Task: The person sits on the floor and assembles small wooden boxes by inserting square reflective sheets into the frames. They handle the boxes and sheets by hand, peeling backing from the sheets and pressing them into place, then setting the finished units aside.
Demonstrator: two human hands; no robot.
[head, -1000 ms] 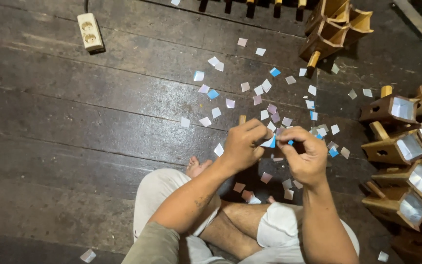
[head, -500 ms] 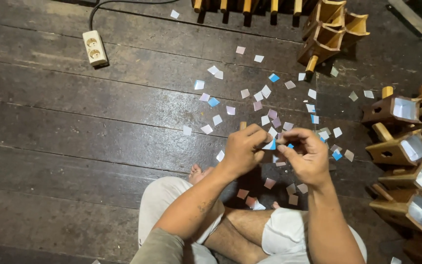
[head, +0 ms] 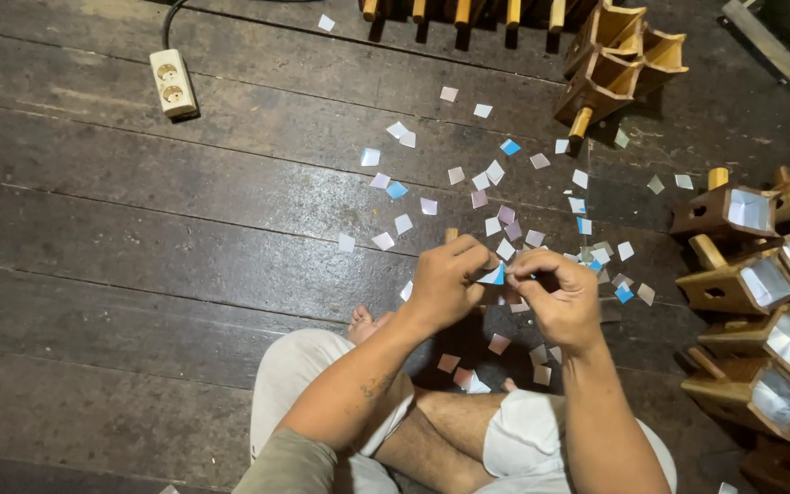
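The left hand (head: 445,284) and the right hand (head: 560,297) meet at the centre of the view, fingers curled nearly closed, pinching one small blue-and-white square (head: 496,273) between them — which fingertips grip it is hard to make out. Loose paper squares (head: 496,224) lie scattered on the dark plank floor (head: 139,274) from 11 to 2 o'clock of the hands; a few sit half hidden under the wrists. At 3 o'clock, wooden boxes with shiny panes (head: 761,293) run off the frame's edge. A white power strip (head: 173,82) lies at 10 o'clock — its cable cut off.
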